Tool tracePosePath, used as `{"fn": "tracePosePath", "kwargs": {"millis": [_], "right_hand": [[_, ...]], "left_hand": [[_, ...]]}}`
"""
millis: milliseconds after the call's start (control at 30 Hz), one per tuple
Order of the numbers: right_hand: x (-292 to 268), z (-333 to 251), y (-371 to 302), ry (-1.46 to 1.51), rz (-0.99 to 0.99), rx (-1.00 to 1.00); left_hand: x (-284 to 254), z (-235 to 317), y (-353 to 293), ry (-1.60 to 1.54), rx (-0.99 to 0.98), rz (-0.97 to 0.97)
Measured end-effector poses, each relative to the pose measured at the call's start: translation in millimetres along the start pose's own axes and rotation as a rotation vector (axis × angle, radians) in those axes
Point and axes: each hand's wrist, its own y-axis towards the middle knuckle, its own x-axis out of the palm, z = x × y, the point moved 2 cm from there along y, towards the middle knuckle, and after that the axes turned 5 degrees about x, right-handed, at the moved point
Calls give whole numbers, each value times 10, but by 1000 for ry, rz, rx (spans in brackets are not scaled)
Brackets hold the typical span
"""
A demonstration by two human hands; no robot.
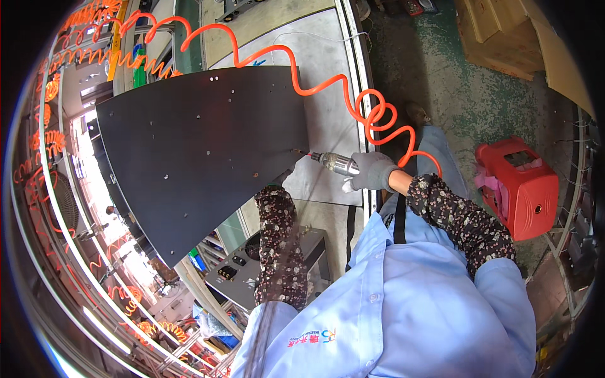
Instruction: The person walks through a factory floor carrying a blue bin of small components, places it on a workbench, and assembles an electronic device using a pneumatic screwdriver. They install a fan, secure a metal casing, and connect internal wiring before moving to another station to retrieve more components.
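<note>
My right hand (373, 171), in a grey glove with pale fingertips, is closed around an air screwdriver (337, 164). The bit of this silver-bodied tool points left and meets the right-hand edge area of a large black panel (208, 142). The panel has small holes and shiny spots spread over its face. My left forearm, in a dark flowered sleeve (275, 242), reaches up to the panel's lower right edge. Beyond the cuff, the left hand is mostly hidden at or behind that edge, so its fingers do not show.
An orange coiled air hose (343, 79) crosses above the panel and drops beside my right wrist. Under the panel lies a pale workbench (328, 57) with a metal rim. A grey box-like unit (315, 252) sits below. On the right are a red plastic stool (526, 195) and cardboard boxes (501, 38).
</note>
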Motion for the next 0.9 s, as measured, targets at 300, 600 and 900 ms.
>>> {"fn": "tracePosePath", "kwargs": {"millis": [300,600,900], "right_hand": [[0,-10,-23,-12,-30,15],[-12,10,-15,5,-5,-4],[9,30,4,-17,-13,-23]], "left_hand": [[-14,-15,-149,23,-30,7],[109,-75,-110,20,-42,11],[6,-78,-132,23,4,28]]}}
